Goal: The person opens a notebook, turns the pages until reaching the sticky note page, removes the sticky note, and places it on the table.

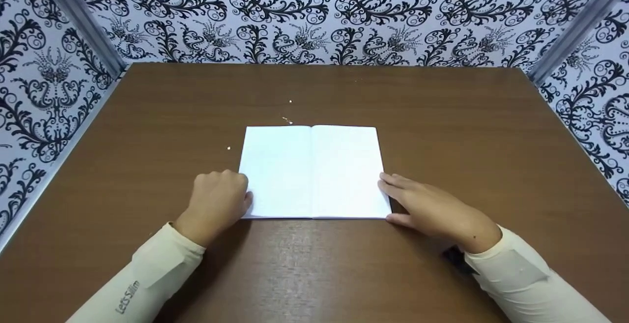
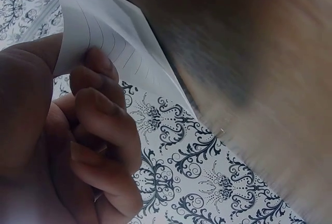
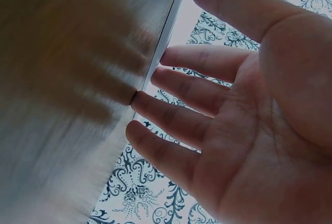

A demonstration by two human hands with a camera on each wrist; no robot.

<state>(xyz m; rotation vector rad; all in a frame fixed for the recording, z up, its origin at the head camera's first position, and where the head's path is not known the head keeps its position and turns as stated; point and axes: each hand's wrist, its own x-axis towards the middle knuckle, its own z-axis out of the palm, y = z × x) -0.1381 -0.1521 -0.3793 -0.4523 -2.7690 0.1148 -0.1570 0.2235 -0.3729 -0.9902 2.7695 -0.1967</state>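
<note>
An open notebook (image 1: 280, 170) with white pages lies flat on the brown table, its spine running away from me. My left hand (image 1: 216, 202) is at its lower left edge, the fingers curled under. In the left wrist view a bent, ruled page (image 2: 124, 50) is pinched between the thumb and curled fingers (image 2: 106, 115). My right hand (image 1: 432, 210) rests at the lower right edge, fingers fairly straight. In the right wrist view its fingertips (image 3: 142, 99) touch the notebook's edge (image 3: 163, 37), with the palm showing.
The wooden table (image 1: 314, 92) spreads around the notebook. Small pale scraps (image 1: 288, 121) lie beyond it and to its left. Patterned black-and-white panels (image 1: 304, 13) rise behind and at both sides. A dark object (image 1: 458, 260) shows under the right wrist.
</note>
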